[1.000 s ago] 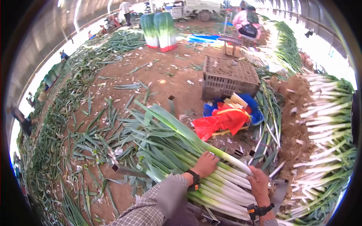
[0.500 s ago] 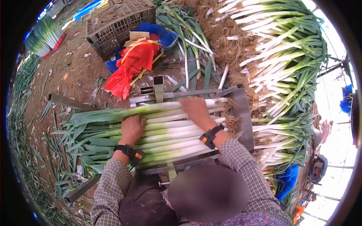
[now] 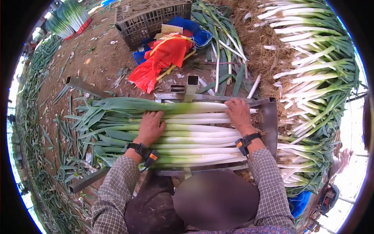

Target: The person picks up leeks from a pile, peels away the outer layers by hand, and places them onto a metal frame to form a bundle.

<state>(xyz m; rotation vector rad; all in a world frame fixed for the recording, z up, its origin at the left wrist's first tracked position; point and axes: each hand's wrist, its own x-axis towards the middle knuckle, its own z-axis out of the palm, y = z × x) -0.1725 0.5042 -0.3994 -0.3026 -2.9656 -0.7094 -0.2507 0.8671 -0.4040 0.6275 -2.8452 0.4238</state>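
Note:
Thick, leek-like green onions (image 3: pixel 202 139) lie side by side across a metal frame (image 3: pixel 269 136), white stalks to the right and green leaves to the left. My left hand (image 3: pixel 151 128) rests on the row where white turns green, its fingers bent over the stalks below the topmost one. At the root end, my right hand (image 3: pixel 239 115) has its fingers curled over the white end of the topmost green onion. Roots near the frame's right plate are partly hidden by my right hand and forearm. Each wrist wears a black strap.
A long pile of green onions (image 3: pixel 311 74) lies on the right, roots inward. Beyond the frame are a plastic crate (image 3: pixel 152 21), red plastic (image 3: pixel 163 60) and loose green onions (image 3: pixel 224 43). Bundles (image 3: pixel 68 19) stand far left. Metal bars (image 3: pixel 87 87) stick out leftward; leaf scraps litter the ground.
My right hand has slid right along the topmost green onion to its root end. My left hand stays on the row. The whole view has shifted, with the scene now further right.

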